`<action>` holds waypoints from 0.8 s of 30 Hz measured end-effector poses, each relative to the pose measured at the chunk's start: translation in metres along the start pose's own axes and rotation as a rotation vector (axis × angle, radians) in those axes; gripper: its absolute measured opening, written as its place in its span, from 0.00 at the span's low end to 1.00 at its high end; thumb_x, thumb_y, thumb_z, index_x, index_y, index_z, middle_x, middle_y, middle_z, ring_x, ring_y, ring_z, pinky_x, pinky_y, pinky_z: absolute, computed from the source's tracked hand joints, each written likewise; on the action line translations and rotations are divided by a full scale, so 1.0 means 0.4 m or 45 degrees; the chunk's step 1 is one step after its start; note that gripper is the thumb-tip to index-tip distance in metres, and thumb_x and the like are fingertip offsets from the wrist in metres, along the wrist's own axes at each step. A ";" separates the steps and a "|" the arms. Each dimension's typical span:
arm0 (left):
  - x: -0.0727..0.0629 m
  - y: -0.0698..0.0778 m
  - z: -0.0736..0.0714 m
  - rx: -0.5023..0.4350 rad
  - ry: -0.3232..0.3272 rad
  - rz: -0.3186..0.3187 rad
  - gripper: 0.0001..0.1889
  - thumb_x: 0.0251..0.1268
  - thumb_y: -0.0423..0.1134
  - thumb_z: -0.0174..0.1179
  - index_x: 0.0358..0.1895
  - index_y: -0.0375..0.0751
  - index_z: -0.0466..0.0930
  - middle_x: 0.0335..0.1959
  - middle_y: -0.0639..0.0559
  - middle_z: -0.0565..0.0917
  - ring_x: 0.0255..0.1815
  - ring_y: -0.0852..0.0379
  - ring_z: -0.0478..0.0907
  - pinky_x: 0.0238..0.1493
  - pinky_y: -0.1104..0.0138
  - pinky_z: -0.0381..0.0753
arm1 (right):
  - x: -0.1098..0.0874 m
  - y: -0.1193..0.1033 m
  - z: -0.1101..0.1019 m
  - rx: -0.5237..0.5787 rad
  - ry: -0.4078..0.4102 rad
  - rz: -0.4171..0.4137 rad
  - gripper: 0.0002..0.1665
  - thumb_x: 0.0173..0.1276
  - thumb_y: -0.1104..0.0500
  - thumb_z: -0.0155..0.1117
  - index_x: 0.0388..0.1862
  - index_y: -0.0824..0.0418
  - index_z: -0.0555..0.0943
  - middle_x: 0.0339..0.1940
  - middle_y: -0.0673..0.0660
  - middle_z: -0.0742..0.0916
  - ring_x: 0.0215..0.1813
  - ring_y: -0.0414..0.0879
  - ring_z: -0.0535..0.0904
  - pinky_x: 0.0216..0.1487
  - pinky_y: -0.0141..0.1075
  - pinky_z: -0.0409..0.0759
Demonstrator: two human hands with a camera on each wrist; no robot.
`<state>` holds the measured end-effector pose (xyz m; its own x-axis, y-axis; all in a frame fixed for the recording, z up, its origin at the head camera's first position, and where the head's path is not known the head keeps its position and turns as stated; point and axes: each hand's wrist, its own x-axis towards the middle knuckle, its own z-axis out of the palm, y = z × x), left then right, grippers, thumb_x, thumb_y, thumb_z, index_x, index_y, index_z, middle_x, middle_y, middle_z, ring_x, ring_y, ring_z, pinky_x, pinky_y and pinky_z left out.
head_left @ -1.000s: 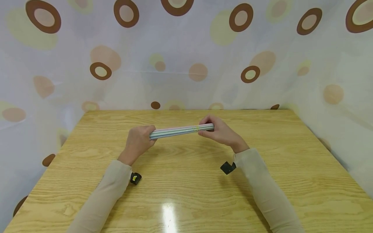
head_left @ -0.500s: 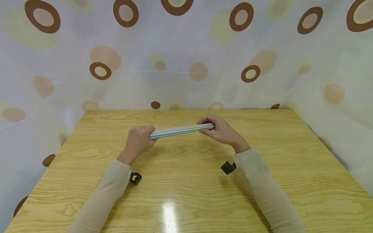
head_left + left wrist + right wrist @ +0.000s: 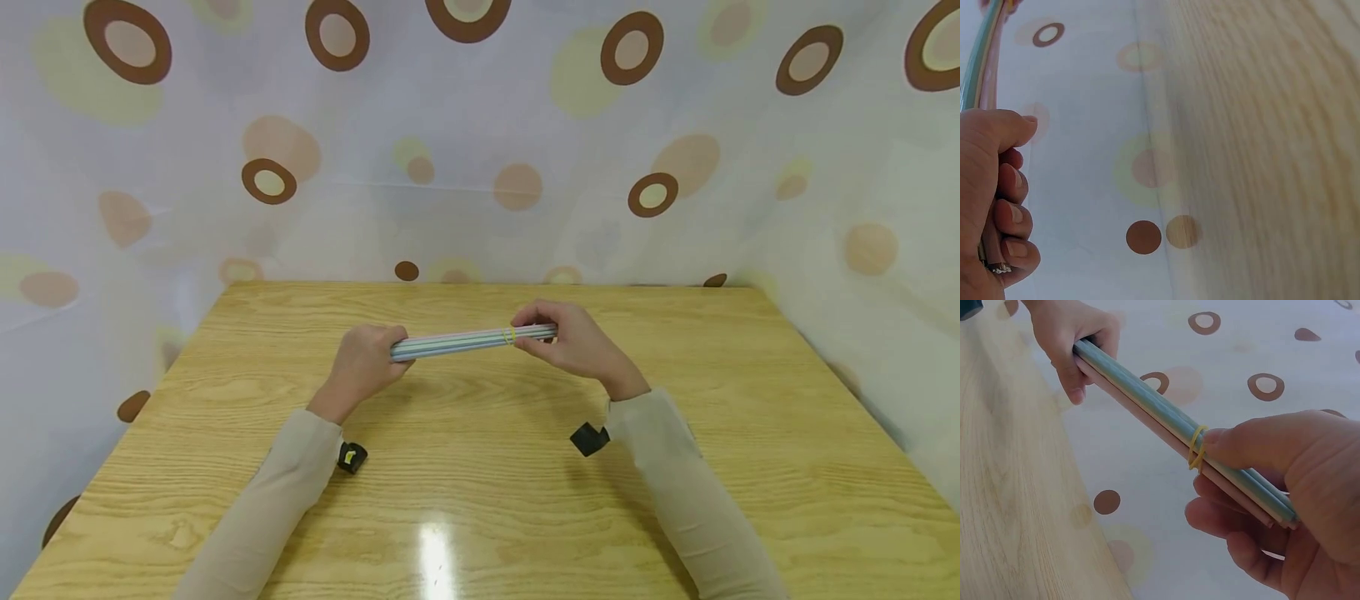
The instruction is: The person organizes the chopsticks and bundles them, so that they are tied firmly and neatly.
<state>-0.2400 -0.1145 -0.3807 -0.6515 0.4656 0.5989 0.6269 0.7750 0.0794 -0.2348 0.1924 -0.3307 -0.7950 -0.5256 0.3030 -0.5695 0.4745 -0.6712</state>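
Observation:
A bundle of thin pastel sticks (image 3: 453,342), pink, green and blue, is held above the table, nearly level with its right end slightly higher. The left hand (image 3: 365,362) wraps its fingers round the left end, as the left wrist view also shows. Near the other end a yellow rubber band (image 3: 1196,448) circles the bundle. The right hand (image 3: 573,342) pinches the bundle beside this band, thumb on one side and fingertips on the other. In the right wrist view, the right thumb tip touches the band, and the stick ends point toward the palm.
Beneath the hands lies a wooden table (image 3: 465,467) with a bright reflection near its front. A pale curtain (image 3: 450,225) with brown and beige circles stands behind and along the sides. Black wrist devices (image 3: 589,439) hang by both beige sleeves (image 3: 682,483).
The yellow band's strands, spread apart half a second ago, now sit closer together by the right fingertips. Both hands keep their hold; the head view has shifted slightly.

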 end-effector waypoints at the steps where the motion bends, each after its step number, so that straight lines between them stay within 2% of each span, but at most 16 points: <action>1: 0.000 0.001 0.000 -0.006 -0.006 0.003 0.08 0.48 0.33 0.70 0.24 0.39 0.78 0.14 0.52 0.78 0.14 0.64 0.62 0.17 0.67 0.70 | -0.001 0.000 0.000 -0.008 0.007 -0.008 0.10 0.64 0.62 0.67 0.44 0.61 0.82 0.40 0.56 0.86 0.36 0.43 0.80 0.33 0.32 0.76; 4: 0.002 0.005 0.002 -0.035 -0.039 -0.002 0.08 0.49 0.33 0.70 0.24 0.39 0.78 0.14 0.53 0.77 0.15 0.64 0.62 0.18 0.68 0.70 | -0.002 -0.002 -0.001 -0.031 0.015 -0.040 0.10 0.64 0.61 0.68 0.44 0.60 0.83 0.40 0.55 0.87 0.37 0.43 0.81 0.34 0.33 0.77; 8: 0.003 0.010 0.002 -0.084 -0.099 -0.027 0.08 0.50 0.33 0.69 0.23 0.39 0.78 0.14 0.53 0.76 0.15 0.63 0.62 0.19 0.68 0.69 | -0.002 0.000 0.002 -0.089 0.026 -0.076 0.10 0.63 0.61 0.69 0.43 0.60 0.84 0.41 0.55 0.87 0.41 0.43 0.84 0.42 0.36 0.81; 11: 0.000 0.014 -0.001 -0.094 -0.107 -0.050 0.08 0.49 0.34 0.70 0.23 0.39 0.78 0.14 0.54 0.76 0.15 0.62 0.63 0.19 0.68 0.69 | 0.000 -0.002 0.009 -0.171 0.022 -0.107 0.11 0.63 0.60 0.69 0.44 0.62 0.83 0.42 0.56 0.87 0.43 0.46 0.85 0.46 0.39 0.82; 16: -0.002 0.020 0.001 -0.111 -0.111 -0.066 0.08 0.48 0.33 0.69 0.23 0.39 0.78 0.14 0.54 0.76 0.15 0.63 0.62 0.19 0.68 0.68 | 0.001 -0.016 0.020 -0.290 0.016 -0.133 0.13 0.63 0.59 0.69 0.45 0.62 0.84 0.42 0.56 0.88 0.43 0.47 0.85 0.46 0.41 0.82; 20: 0.001 0.029 0.004 -0.150 -0.140 -0.059 0.07 0.49 0.32 0.68 0.23 0.40 0.78 0.14 0.55 0.75 0.15 0.63 0.61 0.19 0.70 0.66 | -0.003 -0.029 0.027 -0.374 0.016 -0.160 0.14 0.62 0.57 0.69 0.46 0.61 0.85 0.41 0.56 0.88 0.39 0.45 0.85 0.43 0.41 0.82; 24: 0.002 0.036 0.003 -0.165 -0.135 -0.066 0.07 0.47 0.32 0.68 0.22 0.40 0.77 0.13 0.55 0.73 0.15 0.63 0.60 0.18 0.70 0.64 | -0.002 -0.033 0.029 -0.429 -0.001 -0.186 0.16 0.63 0.56 0.68 0.47 0.62 0.85 0.41 0.56 0.89 0.35 0.44 0.86 0.42 0.41 0.82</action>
<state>-0.2318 -0.1025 -0.3799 -0.7213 0.4742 0.5048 0.6368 0.7407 0.2142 -0.2239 0.1782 -0.3300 -0.7000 -0.6053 0.3789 -0.7141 0.6002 -0.3603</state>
